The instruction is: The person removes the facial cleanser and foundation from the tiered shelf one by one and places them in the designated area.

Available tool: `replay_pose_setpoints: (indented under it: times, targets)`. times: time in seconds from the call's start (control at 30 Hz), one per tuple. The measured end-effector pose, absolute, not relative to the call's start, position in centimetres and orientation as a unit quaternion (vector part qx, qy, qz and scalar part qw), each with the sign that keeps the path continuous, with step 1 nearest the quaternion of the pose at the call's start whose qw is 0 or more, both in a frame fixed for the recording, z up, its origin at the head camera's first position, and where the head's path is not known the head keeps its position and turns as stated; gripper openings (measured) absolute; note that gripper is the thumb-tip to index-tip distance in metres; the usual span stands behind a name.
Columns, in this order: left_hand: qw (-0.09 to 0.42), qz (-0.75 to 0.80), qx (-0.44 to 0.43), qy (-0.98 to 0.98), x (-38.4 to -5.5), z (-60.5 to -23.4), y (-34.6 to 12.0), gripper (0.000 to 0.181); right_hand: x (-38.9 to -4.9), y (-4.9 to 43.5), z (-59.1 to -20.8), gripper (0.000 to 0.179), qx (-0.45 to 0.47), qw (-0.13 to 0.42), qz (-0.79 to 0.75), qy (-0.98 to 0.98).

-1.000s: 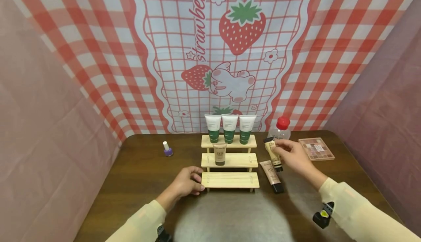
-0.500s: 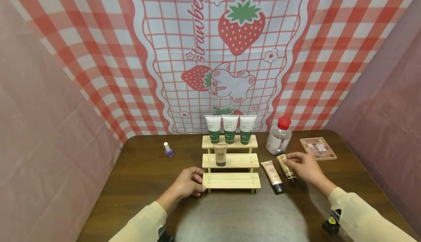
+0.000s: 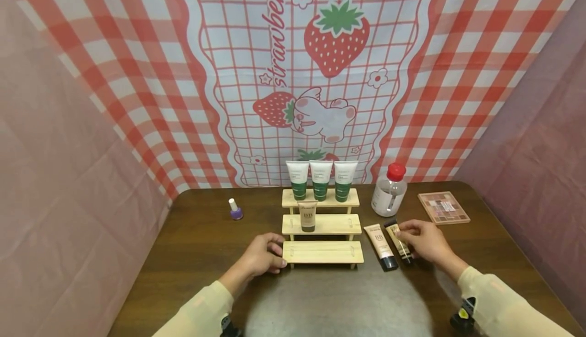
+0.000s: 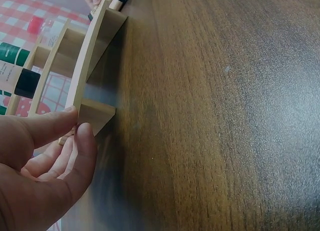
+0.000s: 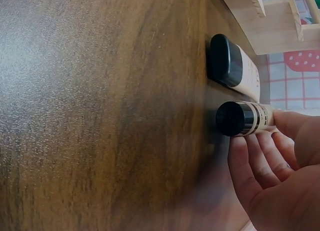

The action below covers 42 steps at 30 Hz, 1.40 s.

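Note:
My left hand (image 3: 262,255) pinches the left end of the bottom step of a three-tier wooden stand (image 3: 322,253), thumb and forefinger at its edge in the left wrist view. A small beige BB cream tube (image 3: 308,217) stands on the middle step. Three white-and-green tubes (image 3: 320,180) stand in a row on the top step. To the right of the stand, my right hand (image 3: 429,244) holds a slim gold tube with a black cap (image 5: 239,119) between thumb and fingers, low at the tabletop. Beside it lies a larger beige BB cream tube (image 3: 380,245), black cap toward me.
Behind the two tubes on the right stands a clear bottle with a red cap (image 3: 389,194). An eyeshadow palette (image 3: 443,207) lies at the back right. Purple nail polish (image 3: 235,209) stands left of the stand. A strawberry-print cloth (image 3: 337,47) hangs behind the table (image 3: 329,301).
My right hand has moved right and toward me, bringing the gold tube down from over the BB cream tube to its right side. The left hand stays at the stand.

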<state>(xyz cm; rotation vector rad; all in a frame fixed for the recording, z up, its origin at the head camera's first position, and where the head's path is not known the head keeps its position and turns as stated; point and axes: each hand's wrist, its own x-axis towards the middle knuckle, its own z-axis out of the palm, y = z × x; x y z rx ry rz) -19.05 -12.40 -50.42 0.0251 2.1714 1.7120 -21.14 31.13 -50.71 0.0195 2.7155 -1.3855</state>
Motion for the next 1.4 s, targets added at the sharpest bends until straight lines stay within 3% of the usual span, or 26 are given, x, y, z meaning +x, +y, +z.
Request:
replay_pose_setpoints:
  times: [1.4]
  targets:
    - [0.188,0.632,0.017,0.751,-18.88,-50.82,-12.53,0.058,-21.00,31.57,-51.35,0.036,0.019,0.055,-0.420,0.906]
